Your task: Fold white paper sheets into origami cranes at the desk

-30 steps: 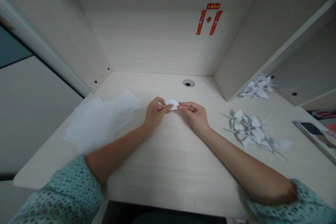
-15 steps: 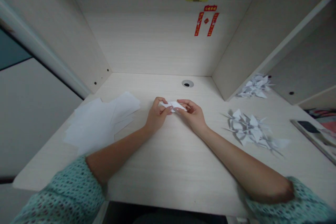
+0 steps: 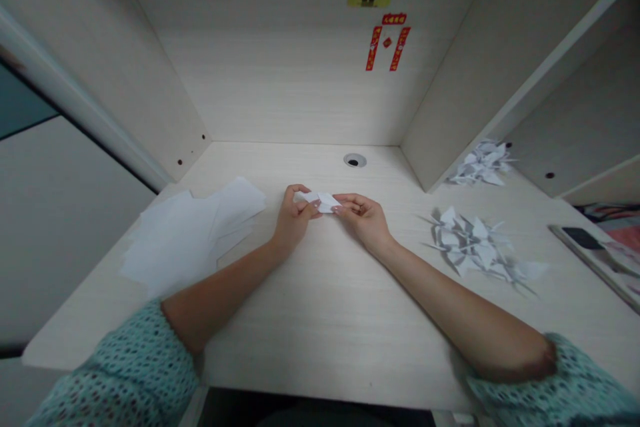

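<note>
A small folded white paper piece (image 3: pixel 320 200) lies between both hands at the middle of the pale wooden desk (image 3: pixel 330 307). My left hand (image 3: pixel 291 217) pinches its left end with curled fingers. My right hand (image 3: pixel 363 215) pinches its right end, fingers bent over the paper. Both wrists rest low on the desk, and the sleeves are teal knit.
Loose white sheets (image 3: pixel 193 230) spread on the left of the desk. A heap of folded paper cranes (image 3: pixel 475 247) lies on the right, with another heap (image 3: pixel 483 163) on the side shelf. A dark phone (image 3: pixel 583 237) lies far right. A cable hole (image 3: pixel 355 160) sits behind the hands.
The paper piece has been turned and refolded slightly between the fingers; both hands stay in place. The view has tilted a little.
</note>
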`<state>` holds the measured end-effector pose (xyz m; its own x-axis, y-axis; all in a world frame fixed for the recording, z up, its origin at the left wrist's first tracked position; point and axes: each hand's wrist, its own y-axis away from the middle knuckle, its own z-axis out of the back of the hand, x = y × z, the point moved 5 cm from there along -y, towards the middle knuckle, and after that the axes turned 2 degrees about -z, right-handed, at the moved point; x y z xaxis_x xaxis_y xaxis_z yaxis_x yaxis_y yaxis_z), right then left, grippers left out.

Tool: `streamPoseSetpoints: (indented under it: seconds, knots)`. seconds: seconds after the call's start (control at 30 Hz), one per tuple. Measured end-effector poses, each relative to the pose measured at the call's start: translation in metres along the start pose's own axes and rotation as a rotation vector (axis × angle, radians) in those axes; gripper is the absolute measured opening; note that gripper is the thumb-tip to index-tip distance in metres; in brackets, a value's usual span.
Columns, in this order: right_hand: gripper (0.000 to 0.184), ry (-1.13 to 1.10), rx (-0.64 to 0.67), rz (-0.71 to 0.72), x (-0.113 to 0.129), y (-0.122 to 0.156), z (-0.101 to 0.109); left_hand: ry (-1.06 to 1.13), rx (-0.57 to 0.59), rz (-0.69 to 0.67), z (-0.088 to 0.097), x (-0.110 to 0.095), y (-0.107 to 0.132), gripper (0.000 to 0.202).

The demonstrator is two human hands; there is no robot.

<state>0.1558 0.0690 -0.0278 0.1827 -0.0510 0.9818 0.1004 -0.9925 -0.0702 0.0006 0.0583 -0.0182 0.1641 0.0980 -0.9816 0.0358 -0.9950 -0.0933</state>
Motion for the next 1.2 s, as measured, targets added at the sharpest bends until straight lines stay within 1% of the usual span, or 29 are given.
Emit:
streamPoseSetpoints:
  seconds: [0.13,0.23,0.33,0.43,0.57,0.77,0.97,1.13,1.2]
  knots:
    - [0.033,-0.007,-0.050,-0.019,-0.0016,-0.0001,0.0038,0.003,0.039,-0.012,-0.0024,-0.0032,0.0010,0.059]
    - [0.033,-0.021,-0.048,-0.028,-0.0015,0.0014,0.0033,-0.001,0.053,0.008,-0.0029,-0.0034,0.0011,0.068]
    - [0.034,-0.016,-0.018,-0.039,-0.0008,0.0036,0.0002,-0.025,0.034,0.008,-0.0002,-0.0019,-0.0006,0.059]
    - [0.036,0.006,-0.032,-0.044,0.0003,0.0048,-0.0007,-0.080,0.008,0.000,0.0033,-0.0001,-0.0026,0.050]
    - [0.034,0.020,-0.064,-0.035,-0.0009,0.0031,0.0016,-0.089,-0.034,0.012,0.0063,0.0009,-0.0031,0.050]
    - [0.030,-0.008,-0.005,-0.018,-0.0067,-0.0004,0.0019,-0.015,-0.029,0.014,0.0054,0.0010,-0.0033,0.051]
    - [0.034,0.004,-0.020,0.007,-0.0027,0.0014,0.0015,-0.057,-0.027,0.008,0.0054,-0.0002,-0.0025,0.048]
    - [0.025,0.056,0.033,0.024,0.0006,0.0031,-0.0017,-0.092,-0.033,-0.026,0.0049,-0.0039,-0.0011,0.033]
    - [0.025,0.032,0.049,0.011,-0.0003,0.0032,-0.0032,-0.103,-0.036,-0.035,0.0051,-0.0037,-0.0014,0.027]
